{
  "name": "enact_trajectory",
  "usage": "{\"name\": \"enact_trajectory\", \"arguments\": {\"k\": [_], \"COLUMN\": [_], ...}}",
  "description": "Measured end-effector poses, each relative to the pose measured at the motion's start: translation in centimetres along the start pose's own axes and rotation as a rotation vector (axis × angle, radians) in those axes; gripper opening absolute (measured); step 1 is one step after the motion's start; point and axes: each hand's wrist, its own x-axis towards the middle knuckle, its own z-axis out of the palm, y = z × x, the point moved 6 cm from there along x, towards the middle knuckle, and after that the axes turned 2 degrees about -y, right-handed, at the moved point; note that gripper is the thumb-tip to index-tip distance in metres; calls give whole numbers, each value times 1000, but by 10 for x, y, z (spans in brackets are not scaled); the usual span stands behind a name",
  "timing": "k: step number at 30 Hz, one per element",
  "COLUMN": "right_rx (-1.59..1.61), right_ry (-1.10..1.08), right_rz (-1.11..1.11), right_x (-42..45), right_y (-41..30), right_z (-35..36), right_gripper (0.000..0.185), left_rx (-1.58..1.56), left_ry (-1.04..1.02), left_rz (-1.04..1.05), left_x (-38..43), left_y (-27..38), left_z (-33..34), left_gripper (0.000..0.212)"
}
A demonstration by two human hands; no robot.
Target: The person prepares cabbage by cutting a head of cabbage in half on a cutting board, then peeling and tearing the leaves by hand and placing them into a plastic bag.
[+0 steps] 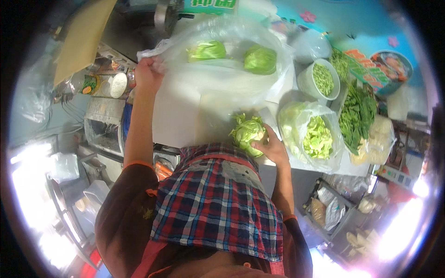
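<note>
My right hand [273, 146] grips a head of green cabbage [247, 133] with ragged outer leaves, close to the table's front edge and my plaid apron. Far off to the left, my left hand [148, 73] pinches the gathered edge of a large clear plastic bag [222, 74]. The bag lies spread across the white table. Inside it I see one cabbage [260, 59] at the right and a second, looser cabbage [208, 50] toward the middle. Just right of my right hand stands an opened plastic bag of torn cabbage leaves [317, 137].
A white bucket [318, 79] of cut green vegetable stands at the right back, beside a tray of leafy greens [358, 116]. Bagged noodles [377, 140] sit near the table's right end. A tan board [83, 41] juts in at upper left, above a white-filled container [119, 85].
</note>
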Motion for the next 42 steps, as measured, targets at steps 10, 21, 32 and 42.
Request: {"name": "enact_trajectory", "arguments": {"k": [10,21,32,42], "right_rx": [81,-574,455,-345], "right_ry": [196,-276,564,-252], "right_rz": [-480,-727,-156,-707], "right_x": [161,151,153,124], "right_y": [-95,-257,-124,-308], "right_z": [-16,140,-91,69], "right_gripper": [53,23,21,21], "left_rx": [1205,1927,721,1702], "left_ry": [89,204,824,286], "left_rz": [132,432,255,868], "left_x": [-85,-35,-143,-140], "left_y": [-49,-150,7,40], "left_z": [137,64,20,217], "left_gripper": [68,69,25,45]}}
